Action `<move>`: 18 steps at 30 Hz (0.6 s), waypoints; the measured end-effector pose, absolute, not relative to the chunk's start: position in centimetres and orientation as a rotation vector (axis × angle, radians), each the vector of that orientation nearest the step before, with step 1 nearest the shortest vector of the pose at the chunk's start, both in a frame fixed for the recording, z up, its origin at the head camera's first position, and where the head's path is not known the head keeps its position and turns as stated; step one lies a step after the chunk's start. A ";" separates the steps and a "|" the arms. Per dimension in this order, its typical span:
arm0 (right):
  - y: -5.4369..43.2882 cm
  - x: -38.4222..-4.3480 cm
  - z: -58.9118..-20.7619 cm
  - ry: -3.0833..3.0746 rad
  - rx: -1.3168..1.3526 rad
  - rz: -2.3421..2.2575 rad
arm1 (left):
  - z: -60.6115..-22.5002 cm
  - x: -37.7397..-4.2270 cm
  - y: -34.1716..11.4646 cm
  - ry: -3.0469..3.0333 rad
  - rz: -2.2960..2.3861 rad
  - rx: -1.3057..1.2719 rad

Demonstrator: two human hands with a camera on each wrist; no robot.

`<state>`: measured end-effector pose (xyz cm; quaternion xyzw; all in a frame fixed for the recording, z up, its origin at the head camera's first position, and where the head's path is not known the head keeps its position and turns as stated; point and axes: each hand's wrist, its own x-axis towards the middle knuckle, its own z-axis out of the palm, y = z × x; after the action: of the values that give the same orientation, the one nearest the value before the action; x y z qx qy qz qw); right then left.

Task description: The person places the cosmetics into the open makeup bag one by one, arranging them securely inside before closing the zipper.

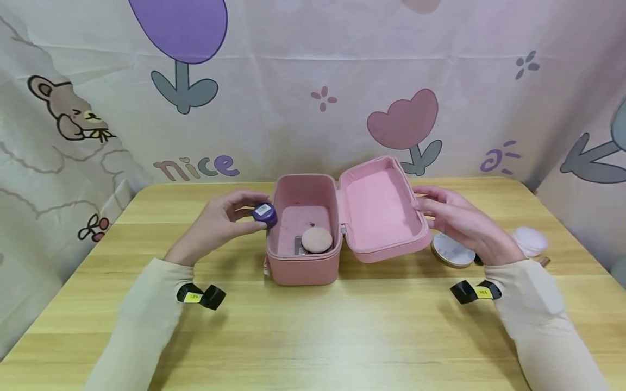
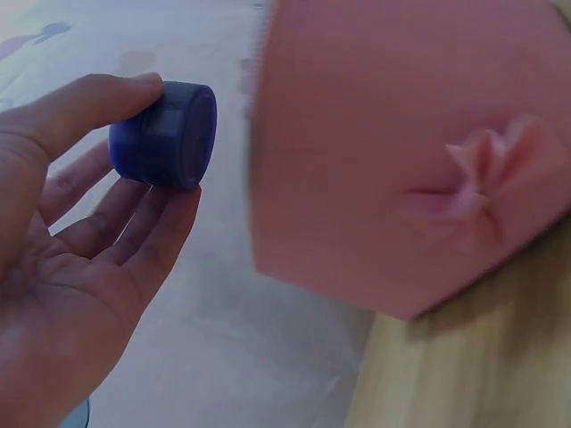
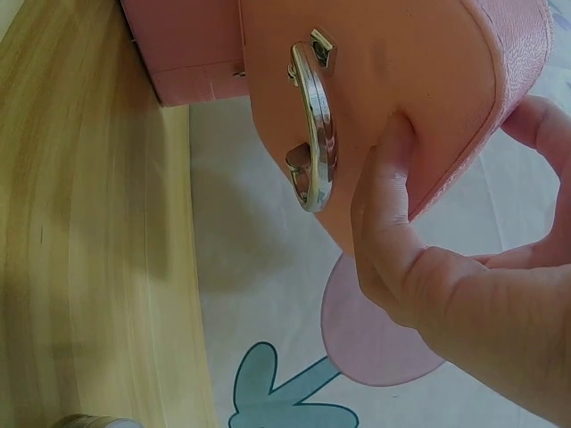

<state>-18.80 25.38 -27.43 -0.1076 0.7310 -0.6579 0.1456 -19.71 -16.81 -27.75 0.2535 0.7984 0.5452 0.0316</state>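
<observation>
A small round purple jar (image 1: 264, 215) with a white label is pinched between thumb and fingertips of my left hand (image 1: 215, 221), right at the left rim of a pink case (image 1: 304, 271). The case stands open, its lid (image 1: 379, 209) swung out to the right. My right hand (image 1: 457, 220) holds the lid's far right edge; in the right wrist view the thumb lies on its outer face beside a silver handle (image 3: 318, 125). Inside the case sit a round beige puff (image 1: 317, 239) and a small greyish rectangular piece (image 1: 299, 245), partly hidden by the puff.
Under my right forearm lie a round marbled compact (image 1: 452, 251), a white round puff (image 1: 530, 241) and a small brown stick-like piece (image 1: 544, 262). A printed cloth (image 1: 274, 125) hangs behind the wooden table (image 1: 313, 331). A pink bow (image 2: 482, 183) decorates the case's side.
</observation>
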 end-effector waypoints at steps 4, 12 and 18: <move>25.4 -18.8 -27.6 2.106 -0.324 -1.897 | -27.9 -20.0 -16.1 2.476 1.559 0.831; 25.4 -18.7 -27.6 2.103 -0.333 -1.903 | -27.6 -20.5 -14.8 2.476 1.416 0.938; 25.4 -18.5 -27.5 2.126 -0.332 -1.881 | -27.1 -20.7 -14.0 2.520 1.288 0.992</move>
<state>-18.53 25.39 -27.47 -0.1150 0.7364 -0.6516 0.1414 -20.69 -13.97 -27.13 0.3299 0.8382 0.4283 0.0716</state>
